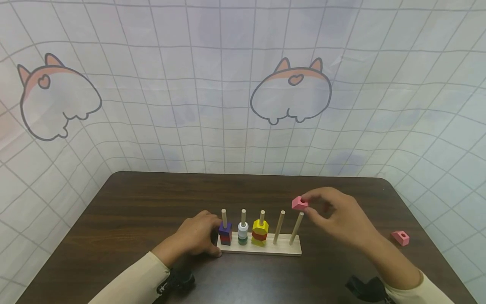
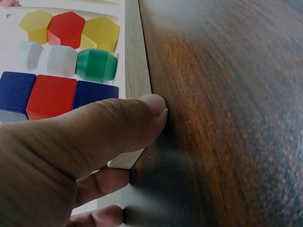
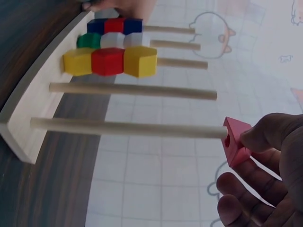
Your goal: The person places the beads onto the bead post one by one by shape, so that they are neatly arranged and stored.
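Observation:
A wooden peg stand [image 1: 262, 250] with five upright pegs lies on the table. My left hand [image 1: 197, 234] grips its left end, the thumb [image 2: 137, 118] along the front edge. Between thumb and fingers, my right hand [image 1: 338, 217] pinches a pink block [image 1: 300, 204] with a hole through it. In the right wrist view that block [image 3: 235, 142] is right at the tip of the rightmost peg [image 3: 132, 128]. Blue and red cubes [image 2: 52, 94] are stacked on the leftmost peg, green and white beads [image 3: 106, 40] on the second, and yellow and red blocks [image 3: 108, 61] on the third. The fourth peg [image 3: 137, 90] is bare.
Another pink block [image 1: 400, 237] lies on the dark wooden table [image 1: 152, 198], to the right by my right forearm. A pale gridded cloth [image 1: 212, 139] with cartoon drawings hangs behind the table and along its sides.

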Available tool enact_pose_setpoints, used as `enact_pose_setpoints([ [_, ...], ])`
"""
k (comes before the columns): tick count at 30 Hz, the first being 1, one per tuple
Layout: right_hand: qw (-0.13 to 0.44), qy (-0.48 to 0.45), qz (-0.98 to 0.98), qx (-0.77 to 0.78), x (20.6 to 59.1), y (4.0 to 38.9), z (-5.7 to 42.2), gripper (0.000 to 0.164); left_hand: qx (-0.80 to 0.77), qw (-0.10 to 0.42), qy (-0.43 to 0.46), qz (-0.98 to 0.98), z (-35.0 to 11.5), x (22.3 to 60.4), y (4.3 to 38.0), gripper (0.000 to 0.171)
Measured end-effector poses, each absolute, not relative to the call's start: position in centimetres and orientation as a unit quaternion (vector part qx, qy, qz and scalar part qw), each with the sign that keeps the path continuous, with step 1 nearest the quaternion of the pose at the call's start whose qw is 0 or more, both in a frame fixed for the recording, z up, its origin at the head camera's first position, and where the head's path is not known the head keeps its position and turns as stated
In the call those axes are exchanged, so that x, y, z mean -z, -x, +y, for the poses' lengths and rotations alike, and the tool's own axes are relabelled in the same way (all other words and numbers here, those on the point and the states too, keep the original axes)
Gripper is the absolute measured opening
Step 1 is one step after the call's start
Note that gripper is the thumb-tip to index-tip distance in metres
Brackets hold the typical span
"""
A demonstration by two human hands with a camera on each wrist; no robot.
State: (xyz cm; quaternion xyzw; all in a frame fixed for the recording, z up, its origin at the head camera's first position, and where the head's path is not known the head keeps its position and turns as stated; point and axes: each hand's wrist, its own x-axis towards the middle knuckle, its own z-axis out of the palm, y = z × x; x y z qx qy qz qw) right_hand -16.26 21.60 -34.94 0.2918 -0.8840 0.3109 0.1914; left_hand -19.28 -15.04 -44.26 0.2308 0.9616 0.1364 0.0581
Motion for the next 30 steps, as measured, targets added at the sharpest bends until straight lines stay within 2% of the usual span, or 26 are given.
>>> enact_pose_setpoints([
  [23,0.171,-0.348,-0.851,-0.354,35.9,16.4,18.6,0.040,-0.138,0.062,-0.231,0.961,-15.1,44.3,19.3,0.054],
  [30,0.140,-0.347,-0.852,-0.368,36.8,16.5,18.6,0.036,-0.137,0.063,-0.231,0.961,-15.0,44.2,19.3,0.051],
])
